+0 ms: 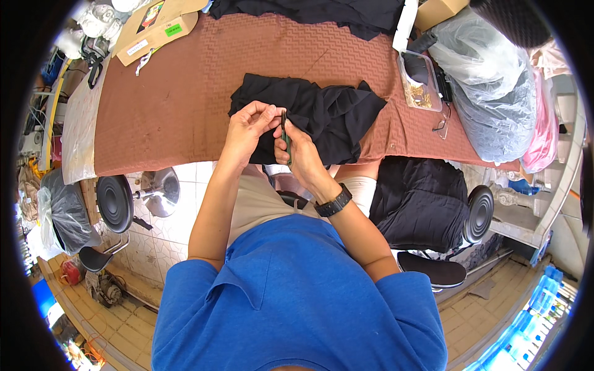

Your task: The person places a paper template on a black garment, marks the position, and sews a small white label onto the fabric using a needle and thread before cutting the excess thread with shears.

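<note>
A crumpled black cloth (331,114) lies in front of me at the near edge of the table. Over its left part, my right hand (301,154) grips small dark green thread snips (284,133), their narrow blades pointing away from me. My left hand (249,128) is closed in a pinch just left of the blades, its fingertips almost at the tip. Whatever lies between those fingertips is too small to make out.
A brown textured cover (179,93) spreads over the table. Cardboard (158,34) lies far left, more black cloth (309,13) at the back. On the right are a clear plastic box (421,93) with small gold-coloured pieces, glasses (441,123) and a stuffed plastic bag (492,93). Black fabric (424,201) covers a seat right of me.
</note>
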Demonstrator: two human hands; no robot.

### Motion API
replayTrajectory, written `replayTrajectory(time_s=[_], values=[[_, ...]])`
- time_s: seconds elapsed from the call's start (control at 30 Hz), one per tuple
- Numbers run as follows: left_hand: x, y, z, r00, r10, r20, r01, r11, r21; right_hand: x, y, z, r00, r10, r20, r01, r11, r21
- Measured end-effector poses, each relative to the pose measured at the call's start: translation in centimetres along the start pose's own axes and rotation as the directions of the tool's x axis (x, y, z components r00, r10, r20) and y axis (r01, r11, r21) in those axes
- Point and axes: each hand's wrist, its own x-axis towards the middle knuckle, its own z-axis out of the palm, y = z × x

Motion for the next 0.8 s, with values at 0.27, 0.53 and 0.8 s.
replayTrajectory(time_s=[0.27,0.53,0.8], values=[[0.3,-0.5,-0.1,1.0,0.023,-0.017,-0.024,0.995,-0.099,-2.0,-0.6,0.1,0.999,-0.032,0.035,0.037,0.99,-0.139],[-0.7,1.8,-0.6,0.986,0.14,-0.092,-0.128,0.984,0.124,-3.6,-9.0,-15.4,0.369,-0.926,-0.08,-0.024,0.077,-0.997],[-2.2,4.1,1.5,0.993,0.075,0.092,-0.091,0.978,0.19,-4.3,-11.0,-1.6,0.504,-0.694,0.513,0.454,-0.293,-0.842]])
